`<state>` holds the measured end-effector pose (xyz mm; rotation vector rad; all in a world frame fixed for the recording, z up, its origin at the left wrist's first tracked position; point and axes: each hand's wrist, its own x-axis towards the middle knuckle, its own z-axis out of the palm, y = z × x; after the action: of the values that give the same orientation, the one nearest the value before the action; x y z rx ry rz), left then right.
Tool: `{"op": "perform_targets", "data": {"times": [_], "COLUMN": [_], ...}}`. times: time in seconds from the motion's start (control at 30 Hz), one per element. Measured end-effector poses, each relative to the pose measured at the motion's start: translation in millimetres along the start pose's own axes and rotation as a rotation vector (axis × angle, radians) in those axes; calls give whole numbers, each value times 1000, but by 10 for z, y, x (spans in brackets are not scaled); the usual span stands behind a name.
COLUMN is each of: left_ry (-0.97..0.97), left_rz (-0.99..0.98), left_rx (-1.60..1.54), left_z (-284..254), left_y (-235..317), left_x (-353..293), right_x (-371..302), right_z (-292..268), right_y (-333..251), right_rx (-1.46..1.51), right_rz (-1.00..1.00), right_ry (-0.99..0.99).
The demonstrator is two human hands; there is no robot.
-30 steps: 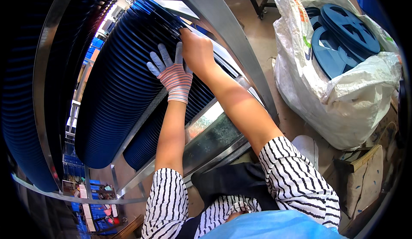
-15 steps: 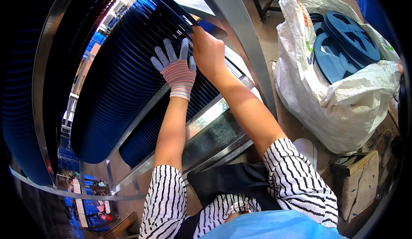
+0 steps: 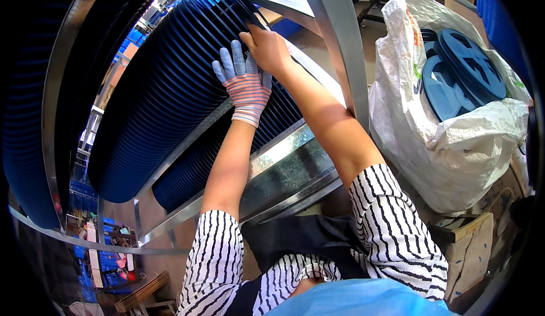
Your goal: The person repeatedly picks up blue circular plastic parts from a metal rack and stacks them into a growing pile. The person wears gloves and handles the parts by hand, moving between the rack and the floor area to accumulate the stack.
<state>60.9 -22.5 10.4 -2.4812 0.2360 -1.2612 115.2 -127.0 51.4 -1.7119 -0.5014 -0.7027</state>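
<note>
A long row of dark blue plastic reels (image 3: 164, 95) lies packed edge to edge on a metal rack. My left hand (image 3: 244, 83), in a grey glove with orange stripes, rests flat on the reels' rims close to the row's right end. Its fingers are stretched out and hold nothing. Just beside it, my bare right hand (image 3: 269, 49) has its fingers curled round the rim of the end reel (image 3: 235, 4). Part of that grip is hidden behind the hand.
A second row of reels (image 3: 221, 151) lies lower in the rack. A metal upright (image 3: 340, 38) stands right of my right forearm. Further right, a white woven sack (image 3: 409, 140) holds loose blue reels (image 3: 471, 66). A worn box (image 3: 468, 253) sits below the sack.
My left hand has slid a little to the right along the rims, closer to my right hand. My right hand stays at the end reel while the whole view shifts slightly.
</note>
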Motion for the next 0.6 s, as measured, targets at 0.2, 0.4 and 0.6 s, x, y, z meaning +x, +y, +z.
{"op": "perform_targets", "data": {"times": [0.2, 0.4, 0.6], "left_ry": [-306, -269, -421], "left_rz": [-5, 109, 68], "left_rx": [39, 196, 218], "left_z": [-47, 6, -20], "left_y": [106, 143, 186], "left_x": [-41, -60, -34], "right_x": [-154, -83, -129], "right_z": [-164, -214, -115], "right_y": [-80, 151, 235], "right_rx": [-61, -237, -389], "right_rz": [-156, -58, -61], "right_ry": [278, 369, 202]}}
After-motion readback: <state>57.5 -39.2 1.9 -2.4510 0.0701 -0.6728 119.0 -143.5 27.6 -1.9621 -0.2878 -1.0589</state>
